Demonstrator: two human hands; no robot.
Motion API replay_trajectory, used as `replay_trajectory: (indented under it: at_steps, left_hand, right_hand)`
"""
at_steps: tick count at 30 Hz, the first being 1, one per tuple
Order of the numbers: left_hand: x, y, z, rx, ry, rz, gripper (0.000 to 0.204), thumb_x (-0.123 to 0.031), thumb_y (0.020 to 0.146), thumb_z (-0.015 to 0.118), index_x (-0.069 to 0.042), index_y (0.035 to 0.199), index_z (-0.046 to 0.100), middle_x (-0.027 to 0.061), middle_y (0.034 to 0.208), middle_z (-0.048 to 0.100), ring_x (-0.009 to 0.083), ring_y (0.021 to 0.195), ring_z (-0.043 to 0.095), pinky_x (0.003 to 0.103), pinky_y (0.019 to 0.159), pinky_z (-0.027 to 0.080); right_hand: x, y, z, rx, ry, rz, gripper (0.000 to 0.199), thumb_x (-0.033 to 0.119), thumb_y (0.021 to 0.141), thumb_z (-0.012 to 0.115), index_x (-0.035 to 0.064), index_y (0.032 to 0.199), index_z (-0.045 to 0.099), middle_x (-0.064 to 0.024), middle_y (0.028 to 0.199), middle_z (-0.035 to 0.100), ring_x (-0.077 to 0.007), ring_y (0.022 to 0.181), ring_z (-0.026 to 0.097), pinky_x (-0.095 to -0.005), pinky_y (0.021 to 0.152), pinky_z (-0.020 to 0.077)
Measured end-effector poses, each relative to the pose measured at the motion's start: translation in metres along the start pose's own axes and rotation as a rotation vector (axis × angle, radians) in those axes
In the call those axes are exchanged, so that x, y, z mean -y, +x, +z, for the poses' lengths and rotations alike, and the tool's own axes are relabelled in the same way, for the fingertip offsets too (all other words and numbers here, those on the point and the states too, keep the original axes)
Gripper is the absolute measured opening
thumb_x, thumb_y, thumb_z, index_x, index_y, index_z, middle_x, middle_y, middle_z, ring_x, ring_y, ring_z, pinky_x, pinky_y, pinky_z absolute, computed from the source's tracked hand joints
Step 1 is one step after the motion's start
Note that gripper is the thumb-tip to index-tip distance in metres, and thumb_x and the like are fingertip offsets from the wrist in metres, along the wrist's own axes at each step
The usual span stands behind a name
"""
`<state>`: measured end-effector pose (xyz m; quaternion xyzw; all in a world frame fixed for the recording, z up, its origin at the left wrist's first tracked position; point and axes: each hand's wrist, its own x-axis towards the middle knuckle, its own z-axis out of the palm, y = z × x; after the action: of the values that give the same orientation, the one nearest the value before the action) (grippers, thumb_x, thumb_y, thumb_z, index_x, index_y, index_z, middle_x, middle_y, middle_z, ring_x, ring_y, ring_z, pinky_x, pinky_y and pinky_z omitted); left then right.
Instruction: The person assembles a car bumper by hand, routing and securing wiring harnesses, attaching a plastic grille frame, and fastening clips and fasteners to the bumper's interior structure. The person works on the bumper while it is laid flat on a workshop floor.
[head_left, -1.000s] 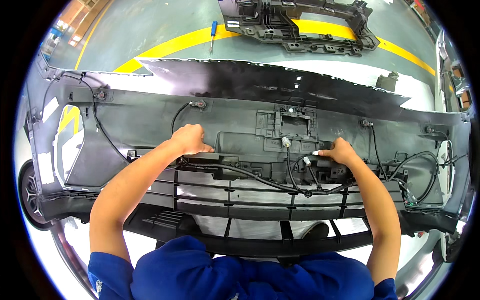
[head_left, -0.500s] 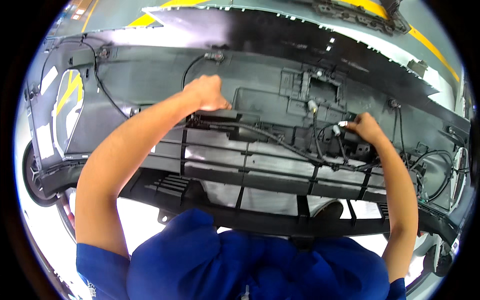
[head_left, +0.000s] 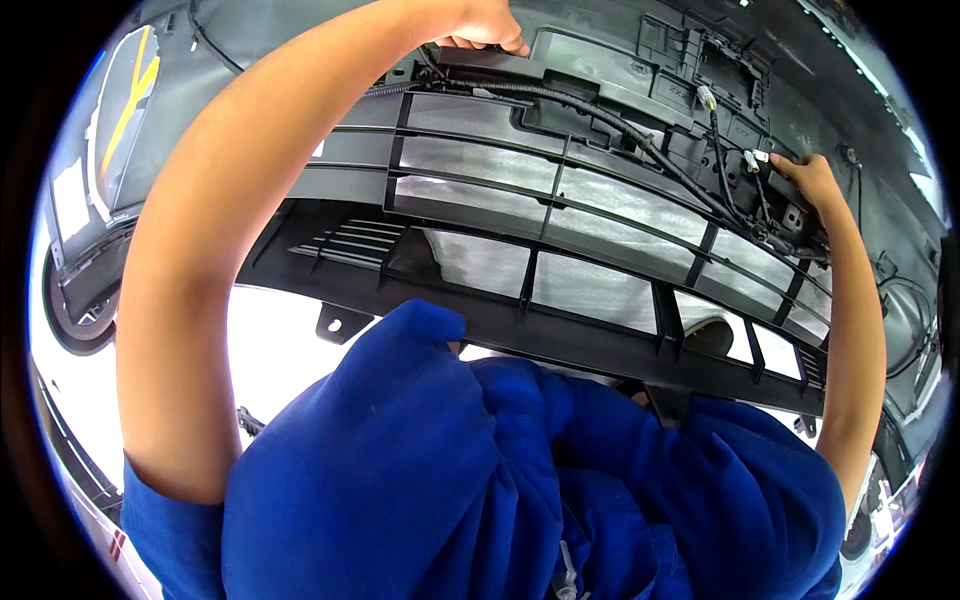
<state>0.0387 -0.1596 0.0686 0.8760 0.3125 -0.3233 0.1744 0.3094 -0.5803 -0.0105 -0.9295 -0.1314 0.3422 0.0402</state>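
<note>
A large dark grey car bumper cover lies inner side up in front of me, with its black grille (head_left: 600, 203) nearest my body. At the upper edge of the view, my left hand (head_left: 484, 24) is closed, its fingers curled down at a black ledge (head_left: 490, 62) above the grille; what they hold, if anything, is hidden. On the right, my right hand (head_left: 812, 180) pinches a small white connector (head_left: 763, 157) between thumb and finger. A second white connector (head_left: 751, 161) sits just beside it, and a light-coloured plug (head_left: 707, 97) on a cable stands farther left.
A black wiring harness (head_left: 600, 112) runs along the upper grille and to the right. Looped cables (head_left: 905, 325) lie at the right end. A rectangular frame (head_left: 735, 72) sits on the inner panel. A mounting tab (head_left: 338, 324) sticks out toward me from the lower edge.
The view has tilted, so the bumper and both hands appear higher in the picture. Both hands stay at about the same spots on the bumper.
</note>
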Motion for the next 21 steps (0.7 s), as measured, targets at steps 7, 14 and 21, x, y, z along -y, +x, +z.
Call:
replay_trajectory:
  at_steps: [7,14,21]
  left_hand:
    - [-0.002,0.012,0.001,0.08,-0.085,0.021,0.058,-0.045,0.085,0.086,0.004,0.113,0.072,0.0187,0.107,0.072,0.0307,0.092,0.071,0.045,0.078,0.059]
    - [0.0,0.007,0.0,0.087,-0.059,0.003,0.062,-0.046,0.085,0.085,0.006,0.116,0.07,0.0196,0.11,0.072,0.0317,0.093,0.07,0.044,0.081,0.06]
    - [-0.045,0.0,0.017,-0.256,0.285,0.418,0.044,-0.035,0.089,0.076,-0.003,0.118,0.072,0.0224,0.119,0.074,0.0423,0.111,0.071,0.049,0.095,0.058]
  right_hand:
    - [-0.012,0.008,-0.013,0.112,-0.221,-0.013,0.087,0.07,0.085,0.076,-0.0161,0.098,0.074,-0.0244,0.089,0.074,-0.0339,0.085,0.073,-0.0467,0.081,0.0539]
    - [-0.003,0.009,-0.013,0.137,-0.261,-0.083,0.086,0.071,0.087,0.074,-0.0143,0.095,0.075,-0.026,0.086,0.074,-0.0341,0.086,0.074,-0.0462,0.083,0.0536]
    - [-0.01,0.01,-0.007,0.131,-0.219,-0.169,0.086,0.072,0.089,0.07,-0.014,0.096,0.076,-0.0249,0.085,0.074,-0.0315,0.082,0.073,-0.0448,0.081,0.0544]
